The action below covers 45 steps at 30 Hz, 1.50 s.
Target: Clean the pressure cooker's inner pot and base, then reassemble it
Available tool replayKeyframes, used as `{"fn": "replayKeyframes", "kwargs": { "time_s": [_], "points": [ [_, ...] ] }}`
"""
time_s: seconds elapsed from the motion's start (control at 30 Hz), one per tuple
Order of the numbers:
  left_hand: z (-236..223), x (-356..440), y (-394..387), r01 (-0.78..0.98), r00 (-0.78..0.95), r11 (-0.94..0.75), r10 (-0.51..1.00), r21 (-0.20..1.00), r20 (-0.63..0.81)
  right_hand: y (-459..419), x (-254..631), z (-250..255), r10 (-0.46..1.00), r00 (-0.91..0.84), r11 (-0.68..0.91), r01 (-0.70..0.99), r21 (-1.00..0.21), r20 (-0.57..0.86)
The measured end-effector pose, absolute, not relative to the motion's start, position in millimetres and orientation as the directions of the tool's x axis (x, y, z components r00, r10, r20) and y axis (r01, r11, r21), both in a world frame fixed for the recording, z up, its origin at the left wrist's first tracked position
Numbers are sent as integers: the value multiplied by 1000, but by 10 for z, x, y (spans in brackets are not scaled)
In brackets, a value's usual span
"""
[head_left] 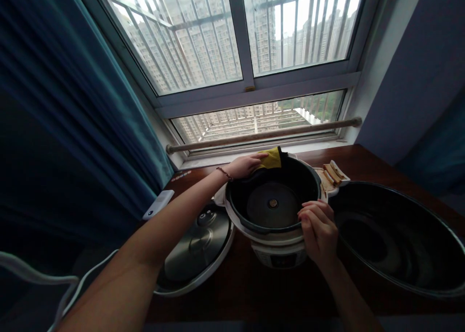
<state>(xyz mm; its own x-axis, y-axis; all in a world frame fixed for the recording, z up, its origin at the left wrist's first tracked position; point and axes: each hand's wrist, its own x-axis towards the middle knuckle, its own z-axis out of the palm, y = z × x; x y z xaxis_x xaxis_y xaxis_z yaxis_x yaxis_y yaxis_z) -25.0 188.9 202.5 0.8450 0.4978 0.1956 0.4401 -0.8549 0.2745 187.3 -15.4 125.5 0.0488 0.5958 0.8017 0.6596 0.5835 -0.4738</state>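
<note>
In the middle of the head view stands a white electric cooker [279, 257] with its top off, its dark inside and round heating plate [267, 211] showing. My left hand [246, 166], a bracelet at its wrist, presses a yellow cloth [269, 159] against the far left of the cooker's rim. The cloth drapes over the edge. Curled over the rim at the near right is my right hand [318, 228], its fingertips inside the opening. A round lid [199, 245] with a metal inner face lies left of the cooker, partly behind my left forearm.
A large dark inner pot [392, 240] sits on the right of the dark wooden table [250, 303]. At the cooker's back right is its hinge part [333, 174]. A white device [158, 204] lies on the left. Behind are a barred window and a rail [261, 134]; blue curtains [94, 95] hang left.
</note>
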Motion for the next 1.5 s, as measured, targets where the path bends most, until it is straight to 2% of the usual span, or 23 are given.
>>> {"fn": "replayKeyframes", "kwargs": {
  "time_s": [0.13,0.4,0.47,0.6,0.73,0.8,0.87,0.93,1.03,1.13,1.23,1.37,1.43,1.5],
  "points": [
    [2054,-460,1772,549,757,-770,623,325,198,-156,1882,1267,596,44,584,662,-470,802],
    [2066,-725,1228,718,582,-623,782,310,222,-147,1859,1276,566,66,592,661,-461,822],
    [2109,-735,1017,762,558,-593,805,261,202,-144,1859,1267,556,67,597,661,-455,828],
    [2231,-660,624,818,559,-569,821,85,118,-146,1868,1259,554,59,605,658,-449,831],
    [2365,-452,389,817,569,-575,817,-42,-95,-151,1870,1267,557,54,604,658,-450,828],
    [2409,-296,336,789,597,-615,770,-9,-225,-148,1867,1265,552,53,606,659,-445,832],
    [2414,-114,308,748,646,-659,696,80,-313,-141,1866,1255,546,51,608,663,-437,836],
    [2378,65,289,700,706,-691,631,180,-322,-134,1867,1242,543,51,603,671,-432,838],
    [2309,223,265,639,769,-717,583,281,-261,-130,1872,1231,538,52,600,677,-425,841],
    [2317,168,288,607,794,-730,541,316,-276,-138,1876,1240,544,46,600,676,-427,838],
    [2395,-8,412,623,762,-737,498,262,-414,-151,1879,1258,557,38,602,670,-435,829],
    [2386,-128,680,639,675,-758,468,133,-570,-162,1888,1278,572,23,607,661,-442,820],
    [2282,-120,809,639,630,-768,486,48,-606,-163,1895,1281,579,12,607,660,-442,815],
    [2139,-114,927,644,605,-764,544,-46,-582,-161,1901,1280,589,8,600,665,-444,808]
  ]
}}
